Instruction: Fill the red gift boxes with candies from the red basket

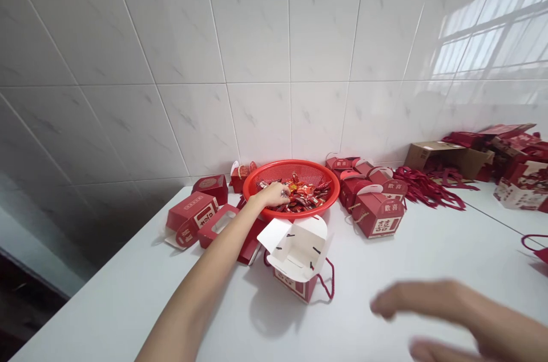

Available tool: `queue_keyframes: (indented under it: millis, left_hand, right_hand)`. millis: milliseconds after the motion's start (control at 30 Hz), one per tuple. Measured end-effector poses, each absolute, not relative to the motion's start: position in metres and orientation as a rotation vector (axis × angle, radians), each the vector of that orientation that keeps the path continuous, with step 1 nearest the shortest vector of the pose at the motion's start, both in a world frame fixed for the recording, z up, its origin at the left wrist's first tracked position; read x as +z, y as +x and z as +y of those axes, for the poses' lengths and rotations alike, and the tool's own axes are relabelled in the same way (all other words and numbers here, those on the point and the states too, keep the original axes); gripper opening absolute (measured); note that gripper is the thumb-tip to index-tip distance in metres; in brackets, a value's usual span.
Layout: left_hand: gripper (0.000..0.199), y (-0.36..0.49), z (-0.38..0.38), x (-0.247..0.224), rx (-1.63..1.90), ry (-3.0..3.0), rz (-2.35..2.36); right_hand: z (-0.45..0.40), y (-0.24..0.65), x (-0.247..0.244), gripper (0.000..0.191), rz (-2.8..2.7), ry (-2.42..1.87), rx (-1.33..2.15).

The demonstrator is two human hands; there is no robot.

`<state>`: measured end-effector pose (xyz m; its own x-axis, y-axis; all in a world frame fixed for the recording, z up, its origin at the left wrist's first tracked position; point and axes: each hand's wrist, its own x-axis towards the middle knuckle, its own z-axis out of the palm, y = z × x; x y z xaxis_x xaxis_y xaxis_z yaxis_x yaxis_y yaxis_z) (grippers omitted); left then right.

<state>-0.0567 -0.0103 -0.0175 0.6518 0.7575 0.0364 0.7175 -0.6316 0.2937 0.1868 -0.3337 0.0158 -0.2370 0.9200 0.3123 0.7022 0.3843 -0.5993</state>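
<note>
My left hand (275, 194) reaches into a red plastic basket (291, 215), its fingers closed among red-wrapped candies (309, 196); what it grips is too small to make out. Just in front of the basket stands an open red box (297, 286) with white inner flaps raised and a dark red cord handle hanging at its side. The inside of this box shows white, with small dark cord ends. Blurred at the lower right, my right hand (445, 310) hovers over the table with fingers apart and nothing in them.
Red boxes (194, 216) lie left of the basket on the white table (355, 288). Several closed red boxes (379, 214) stand to its right. Dark red cords (428, 188) and an open cardboard box (468, 163) are farther right. A tiled wall rises behind.
</note>
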Motion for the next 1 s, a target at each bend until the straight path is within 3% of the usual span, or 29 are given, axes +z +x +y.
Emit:
queue_keyframes:
  millis: [167,400,600,900,1000]
  left_hand:
    - [0.035,-0.059,-0.014,-0.017,0.259,2.593,1.225]
    - [0.041,-0.060,-0.012,-0.019,0.285,2.519,1.253]
    - [0.034,-0.062,-0.010,-0.023,0.314,2.471,1.258]
    - [0.053,-0.059,-0.011,-0.023,0.477,2.431,1.210]
    - [0.059,-0.060,-0.011,-0.023,0.560,2.404,1.200]
  right_hand:
    - [-0.212,0.170,0.043,0.033,-2.045,-1.204,0.691]
    - [-0.087,0.136,0.007,0.007,-2.201,-1.416,0.826]
    - [-0.059,0.132,-0.016,0.019,-2.171,-1.600,0.905]
    - [-0.058,0.146,-0.023,0.023,-1.612,-1.398,0.961]
    - [-0.061,0.146,-0.022,0.040,-1.484,-1.320,1.002]
